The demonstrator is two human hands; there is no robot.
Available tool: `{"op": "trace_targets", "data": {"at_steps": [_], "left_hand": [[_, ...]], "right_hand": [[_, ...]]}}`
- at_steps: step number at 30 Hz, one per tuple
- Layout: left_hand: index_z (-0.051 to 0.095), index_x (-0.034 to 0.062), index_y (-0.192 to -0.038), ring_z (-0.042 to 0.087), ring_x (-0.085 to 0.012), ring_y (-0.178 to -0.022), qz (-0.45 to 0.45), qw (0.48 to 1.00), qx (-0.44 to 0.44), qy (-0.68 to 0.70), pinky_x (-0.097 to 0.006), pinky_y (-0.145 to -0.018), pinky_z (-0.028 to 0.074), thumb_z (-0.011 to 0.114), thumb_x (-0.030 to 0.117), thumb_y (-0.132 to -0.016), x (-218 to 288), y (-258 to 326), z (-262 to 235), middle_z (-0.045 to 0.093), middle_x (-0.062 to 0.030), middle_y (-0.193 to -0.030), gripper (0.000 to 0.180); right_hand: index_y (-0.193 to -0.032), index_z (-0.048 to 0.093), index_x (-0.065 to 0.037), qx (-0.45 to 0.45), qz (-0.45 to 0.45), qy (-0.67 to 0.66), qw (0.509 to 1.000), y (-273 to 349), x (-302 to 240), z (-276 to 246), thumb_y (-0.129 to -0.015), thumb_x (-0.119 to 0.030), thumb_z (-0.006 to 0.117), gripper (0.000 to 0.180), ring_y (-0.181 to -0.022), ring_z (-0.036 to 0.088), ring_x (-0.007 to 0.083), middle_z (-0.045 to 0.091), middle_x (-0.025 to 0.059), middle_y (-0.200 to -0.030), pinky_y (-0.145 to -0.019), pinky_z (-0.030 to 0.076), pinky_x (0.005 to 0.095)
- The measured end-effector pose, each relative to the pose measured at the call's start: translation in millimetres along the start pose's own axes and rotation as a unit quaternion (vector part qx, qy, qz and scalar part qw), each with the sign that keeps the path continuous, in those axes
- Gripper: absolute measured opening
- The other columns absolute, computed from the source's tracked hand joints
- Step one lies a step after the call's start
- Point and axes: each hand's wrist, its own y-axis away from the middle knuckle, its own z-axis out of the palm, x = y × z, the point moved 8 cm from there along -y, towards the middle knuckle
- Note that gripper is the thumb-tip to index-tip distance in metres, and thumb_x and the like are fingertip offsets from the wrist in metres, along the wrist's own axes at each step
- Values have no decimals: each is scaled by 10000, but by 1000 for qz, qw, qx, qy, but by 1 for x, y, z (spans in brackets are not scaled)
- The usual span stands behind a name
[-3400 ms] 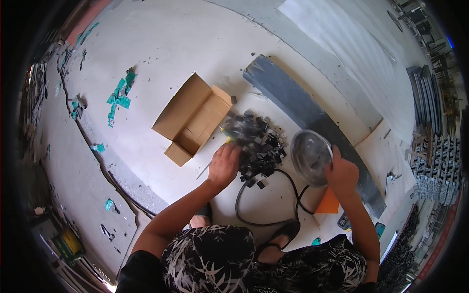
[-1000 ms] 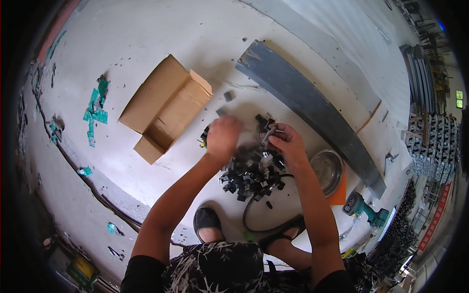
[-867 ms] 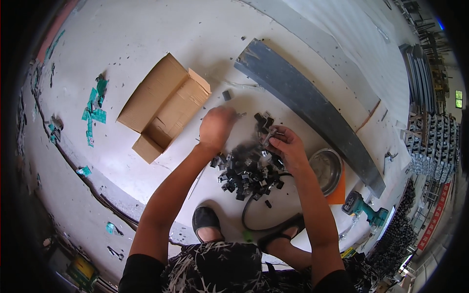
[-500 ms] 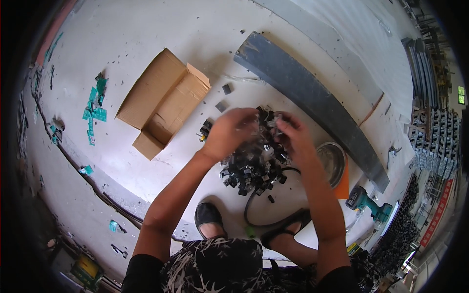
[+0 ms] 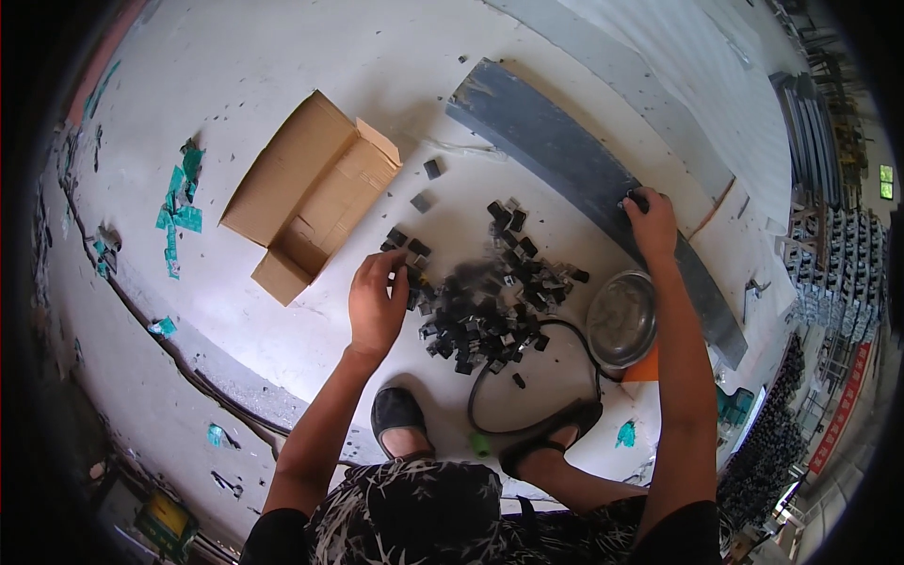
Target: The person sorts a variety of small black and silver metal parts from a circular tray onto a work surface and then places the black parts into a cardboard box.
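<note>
On the pale floor in front of me lies a pile of small black parts with shiny metal bits [image 5: 485,315]. My left hand [image 5: 379,299] is at the pile's left edge, fingers curled together beside a few loose black pieces [image 5: 417,248]. What its fingertips hold, if anything, is hidden. Out to the right, my right hand [image 5: 653,224] is over the long dark grey beam [image 5: 556,141], thumb and fingers pinching a small black part [image 5: 628,200].
An open cardboard box [image 5: 315,202] lies left of the pile. A round clear dish [image 5: 621,320] stands to the right, partly over something orange [image 5: 644,367]. A black cable [image 5: 476,405] loops near my shoes. Green tape scraps [image 5: 179,202] lie far left; a teal power tool [image 5: 734,405] is partly hidden by my right arm.
Both hands were together over the pile. They have moved apart: the left back to the pile's left edge, the right out over the beam with a small black part.
</note>
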Motion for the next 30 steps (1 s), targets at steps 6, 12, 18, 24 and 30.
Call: {"op": "trace_targets", "data": {"at_steps": [6,12,18,24,30], "left_hand": [[657,45,-1068,607,-337,-980,119,990,2,-70,-415,-870,504,634,8,-837,34,20,18,641,-134,-1046,235],[653,63,-1022,601,-330,-1005,189,977,-90,-41,-420,-870,499,639,-18,-773,51,33,60,636,-104,-1053,262],[665,68,-1034,603,-335,-1019,171,980,-102,-32,-417,-872,501,634,-22,-779,51,30,63,641,-102,-1059,272],[675,65,-1036,608,-339,-1015,143,987,-61,-29,-423,-874,507,633,-10,-809,33,21,46,648,-109,-1052,242],[676,52,-1027,614,-335,-1001,144,988,-52,-34,-419,-869,504,634,-18,-825,32,17,33,648,-128,-1056,218]], "right_hand": [[-1026,673,-87,134,-88,113,981,35,-56,-46,-834,-165,696,209,-935,617,346,630,157,-991,-807,506,442],[-1082,645,-89,-190,-234,-18,953,130,-89,49,-781,-58,703,308,-985,598,353,618,118,-1038,-827,507,432],[-1163,585,-87,-192,-142,-21,971,136,-90,52,-744,-53,721,443,-986,600,362,620,138,-1030,-825,507,451],[-1123,627,-36,-143,-53,-211,965,127,-66,48,-768,-44,685,360,-937,639,349,648,172,-1042,-808,532,385],[-1065,674,14,-62,49,-285,955,92,-35,-10,-834,-87,689,253,-825,672,197,689,96,-906,-774,527,311]]}}
